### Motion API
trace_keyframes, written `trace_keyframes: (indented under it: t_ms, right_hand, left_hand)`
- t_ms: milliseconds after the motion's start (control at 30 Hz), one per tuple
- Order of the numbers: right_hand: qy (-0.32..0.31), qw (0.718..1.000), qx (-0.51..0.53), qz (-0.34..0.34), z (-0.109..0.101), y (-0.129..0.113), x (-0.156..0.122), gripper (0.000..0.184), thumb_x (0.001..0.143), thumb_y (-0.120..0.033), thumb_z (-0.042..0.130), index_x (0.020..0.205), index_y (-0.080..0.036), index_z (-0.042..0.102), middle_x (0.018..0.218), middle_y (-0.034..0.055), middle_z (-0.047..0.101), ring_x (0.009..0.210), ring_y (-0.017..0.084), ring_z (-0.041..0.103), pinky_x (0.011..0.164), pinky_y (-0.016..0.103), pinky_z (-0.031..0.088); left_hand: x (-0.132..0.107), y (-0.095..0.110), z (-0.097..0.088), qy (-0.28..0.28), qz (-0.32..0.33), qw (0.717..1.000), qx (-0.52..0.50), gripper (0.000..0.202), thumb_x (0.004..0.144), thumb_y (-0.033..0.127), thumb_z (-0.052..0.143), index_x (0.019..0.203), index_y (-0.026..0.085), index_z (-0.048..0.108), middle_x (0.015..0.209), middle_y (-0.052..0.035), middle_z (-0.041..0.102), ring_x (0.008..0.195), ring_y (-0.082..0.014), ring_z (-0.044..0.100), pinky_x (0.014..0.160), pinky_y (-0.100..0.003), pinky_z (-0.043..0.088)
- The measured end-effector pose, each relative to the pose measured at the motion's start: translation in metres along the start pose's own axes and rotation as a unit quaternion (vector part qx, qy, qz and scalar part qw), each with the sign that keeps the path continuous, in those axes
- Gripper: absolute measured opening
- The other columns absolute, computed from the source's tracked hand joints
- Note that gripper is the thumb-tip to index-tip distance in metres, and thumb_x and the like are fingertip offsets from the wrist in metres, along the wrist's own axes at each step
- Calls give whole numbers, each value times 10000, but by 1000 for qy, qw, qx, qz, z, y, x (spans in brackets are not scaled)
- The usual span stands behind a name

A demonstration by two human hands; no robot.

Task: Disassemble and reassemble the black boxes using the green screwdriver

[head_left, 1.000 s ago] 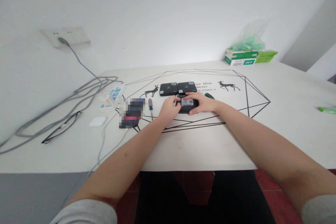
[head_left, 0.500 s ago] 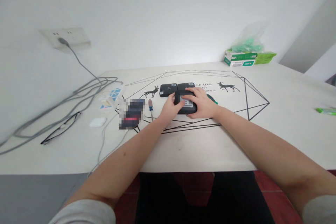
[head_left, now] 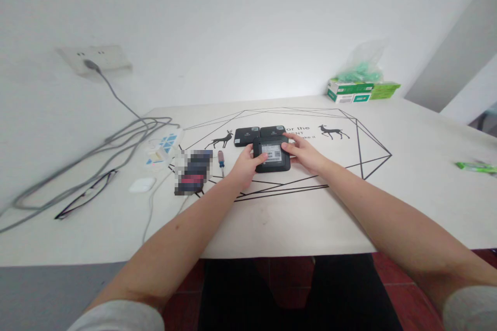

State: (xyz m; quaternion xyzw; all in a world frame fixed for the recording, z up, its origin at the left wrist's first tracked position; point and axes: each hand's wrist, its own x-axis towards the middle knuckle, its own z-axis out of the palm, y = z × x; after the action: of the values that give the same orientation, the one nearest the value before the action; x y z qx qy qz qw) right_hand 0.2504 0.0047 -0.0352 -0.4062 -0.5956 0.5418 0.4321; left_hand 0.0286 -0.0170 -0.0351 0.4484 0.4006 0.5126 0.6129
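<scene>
A small black box with a white label (head_left: 271,154) is tilted up off the white table (head_left: 272,212), held between both my hands. My left hand (head_left: 247,165) grips its left edge, thumb on top. My right hand (head_left: 305,152) grips its right side with fingers curled round the far edge. Just behind it two more flat black boxes (head_left: 260,134) lie side by side on the table. A screwdriver with a red and blue handle (head_left: 221,160) lies to the left of my left hand.
A blurred dark object (head_left: 193,170) lies left of the screwdriver. Further left are a power strip (head_left: 163,147), grey cables (head_left: 116,139), glasses (head_left: 83,195) and a white case (head_left: 142,184). Green boxes with a plastic bag (head_left: 359,87) stand at the back right. A green item (head_left: 476,167) lies far right.
The labelled black box has been lifted and tilted toward me. My right hand moved from its top to its right side; my left hand now holds its left edge.
</scene>
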Motion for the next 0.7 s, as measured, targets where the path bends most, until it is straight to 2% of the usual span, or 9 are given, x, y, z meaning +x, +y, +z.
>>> trace_keyframes:
  t_ms: [67, 167, 300, 400, 700]
  right_hand:
    - [-38, 994, 80, 63, -2, 1, 1, 610, 826, -533, 860, 1313, -215, 673, 1144, 120, 818, 954, 236, 794, 871, 390, 663]
    - [-72, 984, 135, 91, -6, 1, 2, 457, 794, -416, 915, 1156, -197, 742, 1022, 90, 847, 840, 192, 801, 807, 319, 664]
    - [-82, 979, 159, 100, -9, 1, 2, 456, 774, -357, 940, 1159, -200, 753, 1009, 80, 854, 827, 174, 808, 793, 286, 665]
    - [-86, 978, 162, 102, -10, 0, 3, 440, 767, -332, 944, 1142, -198, 757, 1008, 75, 854, 820, 169, 806, 798, 291, 670]
    - [-84, 979, 146, 117, -10, -5, 2, 355, 790, -294, 909, 1099, -208, 755, 1037, 71, 849, 867, 181, 806, 848, 319, 659]
  left_hand:
    - [0, 0, 0, -4, -1, 1000, 2, 740, 584, 330, 1034, 1176, 215, 604, 1068, -77, 789, 983, -300, 776, 879, -457, 640]
    - [0, 2, -1, -24, -19, 999, -9, 702, 621, 329, 1027, 1181, 204, 622, 1066, -86, 798, 983, -303, 783, 894, -469, 643]
    - [0, 5, -3, -77, -26, 996, -41, 600, 713, 383, 987, 1184, 169, 683, 1144, -128, 797, 1092, -335, 764, 963, -493, 626]
    - [2, 5, -5, -97, -16, 994, -47, 588, 712, 366, 994, 1177, 159, 699, 1178, -136, 794, 1163, -346, 742, 1024, -503, 601]
    - [4, 2, -6, -79, -1, 996, -36, 646, 652, 333, 1021, 1183, 169, 690, 1199, -126, 790, 1181, -352, 729, 1056, -522, 576]
